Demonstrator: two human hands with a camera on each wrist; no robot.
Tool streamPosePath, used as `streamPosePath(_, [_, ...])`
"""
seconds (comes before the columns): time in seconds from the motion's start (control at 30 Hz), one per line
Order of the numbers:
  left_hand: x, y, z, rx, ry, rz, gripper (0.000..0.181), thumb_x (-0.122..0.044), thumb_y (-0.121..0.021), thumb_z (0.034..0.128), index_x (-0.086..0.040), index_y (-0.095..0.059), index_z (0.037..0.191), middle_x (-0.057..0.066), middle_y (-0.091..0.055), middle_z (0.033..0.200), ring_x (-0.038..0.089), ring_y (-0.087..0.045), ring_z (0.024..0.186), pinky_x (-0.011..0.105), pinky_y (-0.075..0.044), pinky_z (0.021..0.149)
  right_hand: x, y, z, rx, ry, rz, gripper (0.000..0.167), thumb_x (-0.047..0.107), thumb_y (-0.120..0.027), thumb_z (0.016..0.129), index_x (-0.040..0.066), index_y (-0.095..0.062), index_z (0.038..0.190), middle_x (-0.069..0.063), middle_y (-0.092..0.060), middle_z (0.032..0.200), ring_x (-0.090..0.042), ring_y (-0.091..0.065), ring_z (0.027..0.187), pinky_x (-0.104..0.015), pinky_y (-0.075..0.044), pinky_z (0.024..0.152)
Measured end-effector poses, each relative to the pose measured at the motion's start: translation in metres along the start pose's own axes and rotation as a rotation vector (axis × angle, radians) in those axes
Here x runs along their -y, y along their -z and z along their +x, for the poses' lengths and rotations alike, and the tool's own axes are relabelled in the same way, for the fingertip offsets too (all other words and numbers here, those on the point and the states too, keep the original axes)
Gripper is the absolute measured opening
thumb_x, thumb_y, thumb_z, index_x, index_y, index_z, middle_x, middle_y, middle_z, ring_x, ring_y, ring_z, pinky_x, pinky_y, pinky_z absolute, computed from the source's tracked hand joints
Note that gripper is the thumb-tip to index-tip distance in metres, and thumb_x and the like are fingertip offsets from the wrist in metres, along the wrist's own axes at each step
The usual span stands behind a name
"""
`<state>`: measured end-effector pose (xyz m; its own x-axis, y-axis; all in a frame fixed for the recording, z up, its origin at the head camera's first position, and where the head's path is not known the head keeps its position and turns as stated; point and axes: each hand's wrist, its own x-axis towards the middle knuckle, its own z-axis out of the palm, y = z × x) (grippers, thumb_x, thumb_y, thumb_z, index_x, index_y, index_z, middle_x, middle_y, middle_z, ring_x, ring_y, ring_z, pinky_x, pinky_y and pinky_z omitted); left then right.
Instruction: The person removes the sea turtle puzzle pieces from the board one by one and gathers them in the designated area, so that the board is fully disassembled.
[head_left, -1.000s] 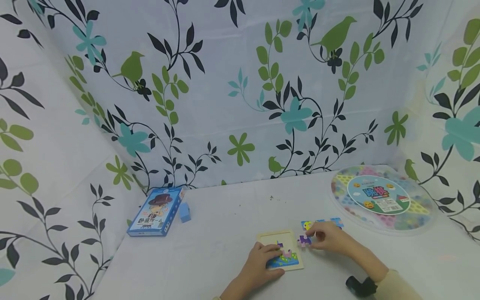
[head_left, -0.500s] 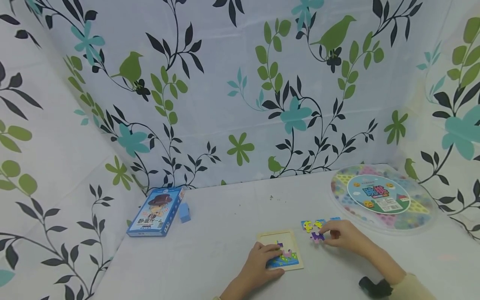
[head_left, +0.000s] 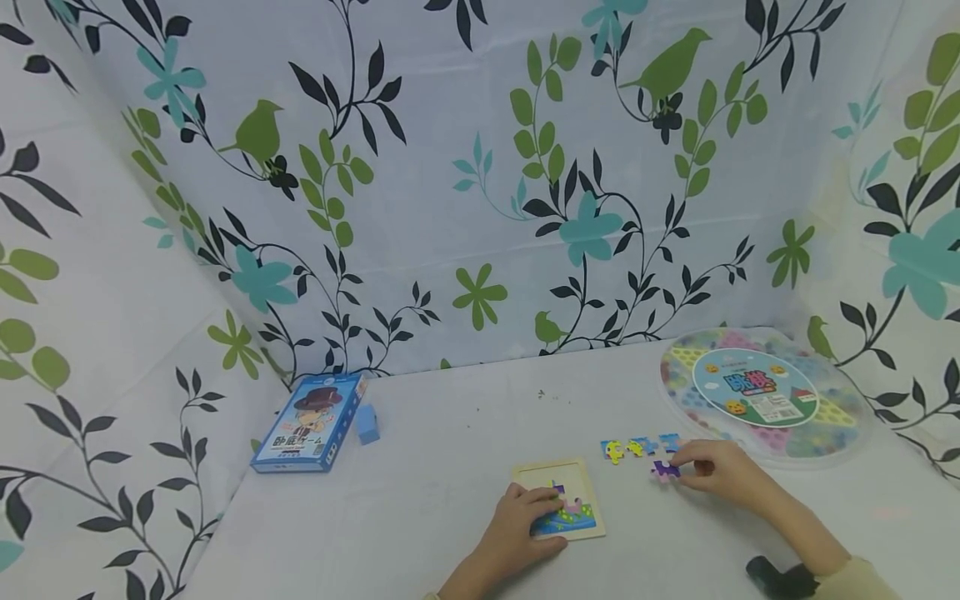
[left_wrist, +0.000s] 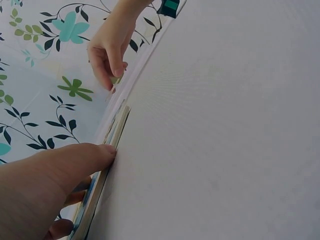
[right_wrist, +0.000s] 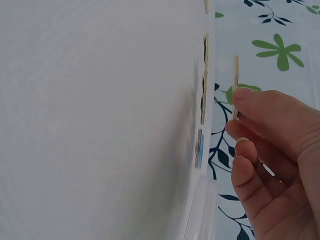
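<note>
A square puzzle frame [head_left: 567, 525], partly filled with pieces, lies on the table under my left hand [head_left: 517, 529], whose fingers rest across its left part. In the left wrist view the thumb of my left hand [left_wrist: 60, 175] lies on the edge of the frame [left_wrist: 92, 205]. My right hand [head_left: 723, 475] pinches a purple puzzle piece [head_left: 664, 471] between thumb and finger. Seen edge-on in the right wrist view, the piece [right_wrist: 236, 72] is held clear of the table by my right hand [right_wrist: 275, 145]. Loose blue and yellow pieces [head_left: 636, 447] lie in a row just behind it.
At the back right lies a round, clear-edged game board [head_left: 757, 396]. A blue box [head_left: 311, 423] with a small blue block [head_left: 367, 424] beside it sits at the left. Near the front right, a black object [head_left: 780, 578] is by the right forearm. A patterned cloth hangs behind.
My right hand has moved to the right with the purple piece, uncovering more of the blue and yellow pieces. My left hand has stayed on the frame.
</note>
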<state>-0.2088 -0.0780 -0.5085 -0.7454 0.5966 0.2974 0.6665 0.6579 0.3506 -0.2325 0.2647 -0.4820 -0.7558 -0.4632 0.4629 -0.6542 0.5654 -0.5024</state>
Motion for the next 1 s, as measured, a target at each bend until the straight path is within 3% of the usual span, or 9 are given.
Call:
streamPosePath(0.2, [0.000,0.001,-0.001,-0.012,-0.022,0.023,0.042,-0.044,-0.066,0.0762,-0.019,-0.064,0.110,-0.009,-0.055,0.117,0.004,-0.037,0.085,0.019,-0.032,0.071,-0.007,0.006,-0.007,-0.020,0.029,-0.014,0.018,-0.001,-0.074,0.065,0.005,-0.067,0.080,0.000,-0.063,0.078,0.000,-0.039,0.055,-0.019,-0.035,0.046])
streamPosePath(0.67, [0.000,0.000,-0.001,-0.018,-0.031,0.014,0.042,-0.044,-0.066,0.0763,-0.019,-0.064,0.110,-0.009,-0.055,0.117,0.004,-0.037,0.084,0.018,-0.032,0.070,-0.015,0.011,-0.015,0.027,-0.093,-0.046,0.014,0.005,-0.074,0.068,0.005,-0.068,0.081,0.014,-0.055,0.072,0.000,-0.037,0.057,-0.020,-0.034,0.049])
streamPosePath(1.0, [0.001,0.000,-0.001,0.008,-0.011,0.013,0.042,-0.045,-0.064,0.0774,-0.020,-0.064,0.111,-0.010,-0.054,0.118,0.004,-0.037,0.084,0.019,-0.032,0.070,-0.018,0.010,-0.017,0.049,-0.083,-0.018,0.013,0.003,-0.073,0.069,0.004,-0.067,0.081,0.012,-0.054,0.069,0.001,-0.036,0.056,-0.020,-0.033,0.048])
